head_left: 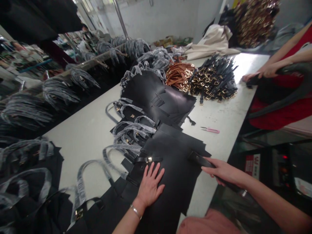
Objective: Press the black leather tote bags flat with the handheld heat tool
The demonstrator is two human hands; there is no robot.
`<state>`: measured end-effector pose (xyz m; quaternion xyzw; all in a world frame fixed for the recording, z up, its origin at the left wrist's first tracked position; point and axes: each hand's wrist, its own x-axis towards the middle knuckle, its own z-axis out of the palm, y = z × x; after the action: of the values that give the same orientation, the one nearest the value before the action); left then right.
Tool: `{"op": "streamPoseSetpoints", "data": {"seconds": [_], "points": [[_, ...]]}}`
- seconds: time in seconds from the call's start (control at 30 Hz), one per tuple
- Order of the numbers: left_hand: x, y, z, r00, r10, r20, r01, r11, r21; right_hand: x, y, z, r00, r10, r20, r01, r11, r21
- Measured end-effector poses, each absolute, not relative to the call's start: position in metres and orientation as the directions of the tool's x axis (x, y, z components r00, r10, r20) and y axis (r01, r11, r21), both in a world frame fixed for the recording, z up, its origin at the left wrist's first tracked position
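My left hand (150, 188) lies flat with fingers spread on a black leather bag panel (179, 185). Just beyond its fingertips is a short black strap with a gold buckle (149, 159). My right hand (223, 172) is closed round a black handheld tool with a flat head (198, 158), which is over the panel's right part; I cannot tell its exact kind. Plastic-wrapped bag handles (118, 148) stick out from the left side of the stacked panels.
Pink-handled snips (210, 130) lie on the white table (212, 112). Farther back are brown buckled straps (179, 76), black buckled straps (214, 78) and beige cloth (213, 40). At right, a person's hand (270, 70) holds a black tool with a hose. Wrapped handles hang on a rail (62, 76) at left.
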<state>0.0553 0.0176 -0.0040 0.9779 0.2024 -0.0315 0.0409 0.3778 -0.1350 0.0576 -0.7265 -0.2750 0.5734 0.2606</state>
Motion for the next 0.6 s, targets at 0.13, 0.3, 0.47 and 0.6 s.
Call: {"op": "streamPoseSetpoints", "data": {"seconds": [0.13,0.3,0.47,0.6], "points": [[0.055,0.018,-0.002,0.917,0.392,-0.078,0.397,-0.917,0.051,0.371,-0.123,0.056,0.283,0.740,-0.610,0.200,-0.667,-0.718],[0.053,0.019,0.001,0.929,0.364,-0.062,0.368,-0.927,0.075,0.379,-0.125,0.056,0.460,0.756,-0.464,0.168,-0.588,-0.791],[0.096,0.013,-0.001,0.886,0.462,0.019,0.450,-0.871,0.196,0.399,-0.161,0.048,0.513,0.721,-0.466,0.112,-0.595,-0.796],[0.175,0.006,-0.006,0.920,0.386,0.061,0.334,-0.858,0.390,0.396,-0.183,0.043,0.569,0.651,-0.503,0.062,-0.644,-0.762]]}}
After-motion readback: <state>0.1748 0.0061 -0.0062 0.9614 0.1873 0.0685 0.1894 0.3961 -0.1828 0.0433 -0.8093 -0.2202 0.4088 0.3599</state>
